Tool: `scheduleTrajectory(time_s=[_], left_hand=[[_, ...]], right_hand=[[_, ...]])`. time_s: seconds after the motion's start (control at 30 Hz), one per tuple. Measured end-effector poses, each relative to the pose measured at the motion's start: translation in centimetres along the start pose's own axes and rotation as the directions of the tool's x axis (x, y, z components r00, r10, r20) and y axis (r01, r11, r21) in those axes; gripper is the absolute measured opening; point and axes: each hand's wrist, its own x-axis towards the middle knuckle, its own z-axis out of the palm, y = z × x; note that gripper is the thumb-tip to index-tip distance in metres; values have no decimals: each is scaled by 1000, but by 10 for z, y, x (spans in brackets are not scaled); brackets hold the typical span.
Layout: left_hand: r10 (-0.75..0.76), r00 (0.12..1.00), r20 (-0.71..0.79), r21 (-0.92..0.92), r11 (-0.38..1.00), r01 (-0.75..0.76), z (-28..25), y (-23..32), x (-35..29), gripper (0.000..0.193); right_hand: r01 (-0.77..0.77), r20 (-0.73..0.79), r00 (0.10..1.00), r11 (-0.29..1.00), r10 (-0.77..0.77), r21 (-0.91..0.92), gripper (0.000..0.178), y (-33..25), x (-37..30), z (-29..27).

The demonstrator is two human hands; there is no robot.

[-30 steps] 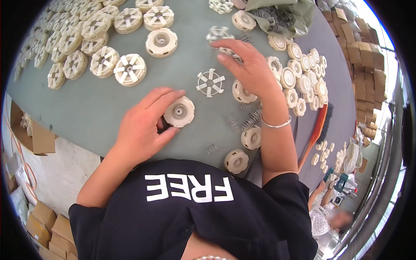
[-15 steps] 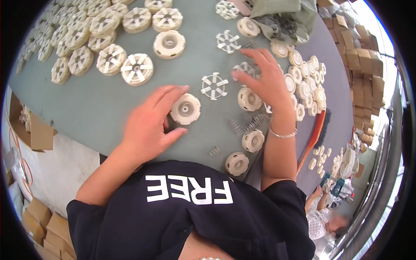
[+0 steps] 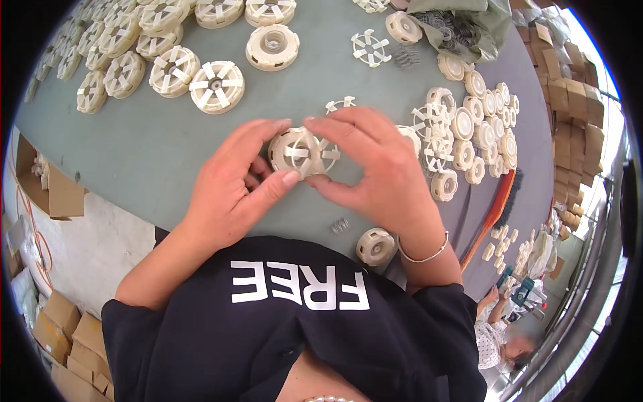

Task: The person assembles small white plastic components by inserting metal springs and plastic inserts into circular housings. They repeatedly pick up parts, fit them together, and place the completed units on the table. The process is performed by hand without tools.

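Note:
Low over the table's near middle, my left hand (image 3: 231, 177) grips a round cream plastic housing (image 3: 276, 153) by its left side, thumb at the near edge. My right hand (image 3: 382, 171) curls round from the other side, its fingertips and thumb on a white spoked plastic ring (image 3: 297, 153). This ring lies over the housing's face and looks tilted and slightly blurred. Whether it is seated, and what lies under it, I cannot tell. Just beyond the right fingers, another spoked ring (image 3: 340, 104) is partly hidden. A small coil spring (image 3: 340, 226) and an open housing (image 3: 375, 246) lie nearer my body.
Many housings with spoked rings (image 3: 218, 87) fill the far left. An open housing (image 3: 272, 47) holds a spring. Loose rings (image 3: 432, 130) and round cream parts (image 3: 483, 132) crowd the right, near an orange-handled brush (image 3: 499, 208). A green bag of springs (image 3: 462, 30) lies far right.
My right hand has come left and nearer from the loose parts, bringing a spoked ring onto the housing. My left fingers have closed on the housing. The view has shifted slightly.

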Motion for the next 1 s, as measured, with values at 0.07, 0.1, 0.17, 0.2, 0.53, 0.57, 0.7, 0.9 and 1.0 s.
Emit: scheduleTrajectory(time_s=[0.07, 0.1, 0.17, 0.2, 0.53, 0.57, 0.7, 0.9, 1.0], left_hand=[[19, 1000, -6, 51, 999, -19, 2, 1, 0, 55], [27, 1000, -2, 76, 997, -27, 3, -1, 1, 55], [23, 1000, -1, 71, 997, -22, 3, -3, 1, 55], [11, 1000, -2, 36, 999, -11, 4, -3, 1, 55], [18, 1000, -19, 22, 1000, -18, 5, -11, 0, 55], [21, 1000, -19, 41, 999, -20, 6, -10, 1, 56], [100, 994, -32, 122, 988, -96, 12, -10, 2, 59], [141, 981, 133, 375, 909, -181, -3, 0, 7, 61], [470, 841, -269, 617, 755, -224, -38, 5, 34, 55]], right_hand=[[-39, 37, 999, 997, 37, 60, 57, -2, -1, 8], [-59, 53, 997, 994, 55, 87, 56, -3, -1, 10], [-22, 43, 999, 997, 19, 74, 55, -1, -1, 13], [-6, 40, 999, 998, 4, 63, 54, 0, -2, 13], [22, 40, 999, 999, -21, -36, 52, -6, -7, 20], [10, 46, 999, 998, -7, -70, 54, -6, -9, 24], [56, -68, 995, 957, -79, -285, 58, 0, -10, 28], [-22, -156, 988, 996, 8, -86, 53, 13, -48, -25], [-4, 76, 997, 999, 7, -38, 51, 5, -90, -36]])
